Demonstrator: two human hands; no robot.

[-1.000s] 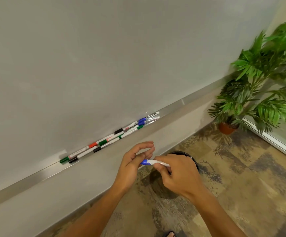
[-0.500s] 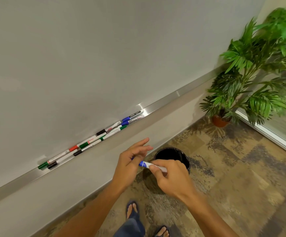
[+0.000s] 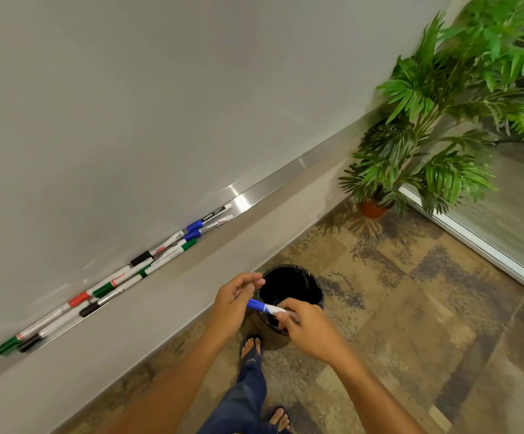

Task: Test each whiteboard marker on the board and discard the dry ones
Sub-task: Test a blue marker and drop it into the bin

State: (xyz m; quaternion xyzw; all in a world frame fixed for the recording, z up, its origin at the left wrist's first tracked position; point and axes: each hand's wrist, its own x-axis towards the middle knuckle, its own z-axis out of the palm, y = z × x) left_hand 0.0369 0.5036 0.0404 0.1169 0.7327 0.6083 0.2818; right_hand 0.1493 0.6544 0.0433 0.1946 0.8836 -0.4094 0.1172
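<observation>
Both hands hold one blue-capped marker point(image 3: 262, 306) over the rim of a black bin point(image 3: 304, 278) on the floor. My left hand point(image 3: 234, 303) has its palm against the blue cap end, with the fingers loosely bent above it. My right hand point(image 3: 306, 328) pinches the white barrel. The whiteboard point(image 3: 160, 104) fills the upper left. Its metal tray point(image 3: 254, 195) carries several markers point(image 3: 123, 280) with blue, green, black and red caps, lying in a row.
A potted palm point(image 3: 442, 120) stands at the right by a glass partition point(image 3: 504, 220). My feet in sandals and a blue trouser leg point(image 3: 248, 393) show below the hands. The floor is mottled brown.
The view has tipped down and to the right, so the bin, my feet and leg have come into sight. Both hands with the marker now sit lower, over the bin's near rim.
</observation>
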